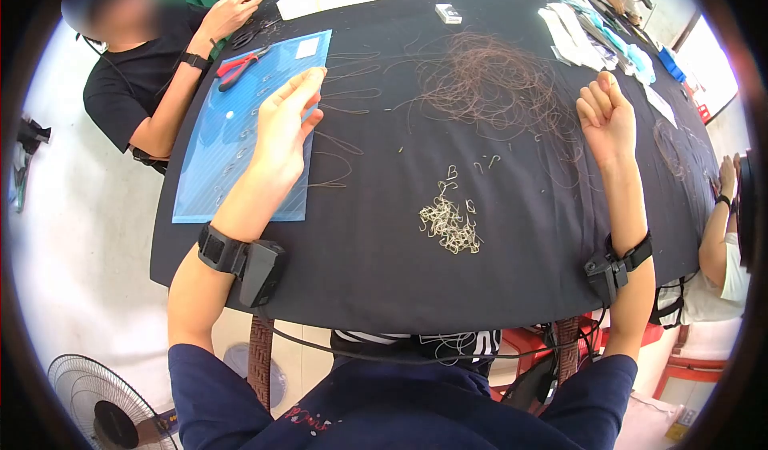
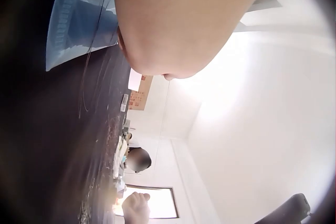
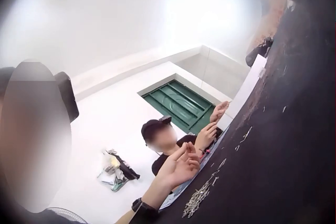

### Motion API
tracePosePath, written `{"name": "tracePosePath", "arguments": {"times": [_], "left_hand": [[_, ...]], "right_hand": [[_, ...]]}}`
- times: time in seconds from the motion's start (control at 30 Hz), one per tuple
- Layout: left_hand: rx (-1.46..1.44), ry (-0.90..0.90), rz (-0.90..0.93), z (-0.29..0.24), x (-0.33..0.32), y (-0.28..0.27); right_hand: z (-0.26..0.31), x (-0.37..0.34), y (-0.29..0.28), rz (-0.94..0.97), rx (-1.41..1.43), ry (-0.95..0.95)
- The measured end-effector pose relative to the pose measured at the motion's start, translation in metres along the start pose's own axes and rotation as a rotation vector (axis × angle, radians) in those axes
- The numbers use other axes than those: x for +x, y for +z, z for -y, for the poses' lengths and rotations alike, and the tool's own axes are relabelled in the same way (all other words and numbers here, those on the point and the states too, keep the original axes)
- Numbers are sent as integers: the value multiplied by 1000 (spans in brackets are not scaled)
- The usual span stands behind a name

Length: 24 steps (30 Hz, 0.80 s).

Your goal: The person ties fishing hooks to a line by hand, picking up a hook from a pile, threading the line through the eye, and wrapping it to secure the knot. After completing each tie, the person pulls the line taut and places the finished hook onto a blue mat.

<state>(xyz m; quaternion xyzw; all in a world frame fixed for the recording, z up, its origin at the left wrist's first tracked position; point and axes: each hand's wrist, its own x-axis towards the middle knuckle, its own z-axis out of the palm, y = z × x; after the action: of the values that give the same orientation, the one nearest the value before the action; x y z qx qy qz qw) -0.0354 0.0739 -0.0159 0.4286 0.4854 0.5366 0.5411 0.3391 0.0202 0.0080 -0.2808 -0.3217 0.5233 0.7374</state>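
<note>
My left hand (image 1: 284,118) is raised over a blue plastic folder (image 1: 272,162), thumb and forefinger pinched together. Level with it on the right, my right hand (image 1: 606,118) has its fingers curled and its thumb on top. A faint, thin fishing line (image 2: 166,98) runs from the left fingertips toward the right hand, pinched at both ends; against the head view's dark cloth it does not show. Below and between the hands lies a heap of gold fish hooks (image 1: 450,224), several strayed beside it. Looped lines (image 1: 348,94) stick out from the folder's right edge.
A loose tangle of brown line (image 1: 496,78) spreads over the black tablecloth (image 1: 376,250). Red-handled pliers (image 1: 238,70) lie on the folder. Beyond are a small white box (image 1: 448,14) and white strips (image 1: 572,38). Other people sit around the table.
</note>
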Motion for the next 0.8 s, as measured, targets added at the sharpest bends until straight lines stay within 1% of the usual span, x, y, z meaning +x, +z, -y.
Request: {"name": "tracePosePath", "arguments": {"times": [0.07, 0.1, 0.17, 0.2, 0.23, 0.27, 0.33, 0.37, 0.4, 0.47, 0.5, 0.53, 0.6, 0.67, 0.73, 0.8], "left_hand": [[-3, -8, -4, -1, -3, 1], [19, 39, 7, -2, -4, 1], [65, 135, 31, -4, -6, 1], [76, 207, 123, -6, -10, 3], [87, 277, 214, -10, -15, 6], [97, 347, 304, -13, -21, 9], [120, 368, 498, -17, -32, 13], [132, 377, 593, -18, -37, 14], [87, 380, 713, -18, -40, 15], [114, 298, 836, -21, -50, 19], [118, 295, 892, -21, -54, 21], [166, 373, 936, -17, -56, 22], [230, 324, 973, -20, -65, 26], [230, 350, 1019, -17, -69, 28], [188, 390, 1064, -12, -70, 30], [194, 371, 1063, -12, -71, 30]], "right_hand": [[1, 12, -29, 122, -111, 63], [2, 12, -26, 182, -168, 92], [-3, 6, -19, -181, -537, 25], [-5, 3, -11, -367, -717, -9], [-5, 4, -22, -318, -854, -53], [-7, 5, -23, -322, -973, -146], [-11, 7, -13, -321, -1207, -338], [-6, 2, -7, -153, -1568, -621], [-4, -8, 12, -69, -1471, -583], [-9, -32, 52, 86, -1274, -499], [-12, -41, 64, 232, -1205, -471], [-16, -49, 73, 375, -1130, -442], [-25, -66, 87, 578, -1050, -430], [-31, -81, 96, 749, -965, -341], [-39, -92, 101, 850, -913, -361], [-47, -95, 102, 906, -880, -417]]}}
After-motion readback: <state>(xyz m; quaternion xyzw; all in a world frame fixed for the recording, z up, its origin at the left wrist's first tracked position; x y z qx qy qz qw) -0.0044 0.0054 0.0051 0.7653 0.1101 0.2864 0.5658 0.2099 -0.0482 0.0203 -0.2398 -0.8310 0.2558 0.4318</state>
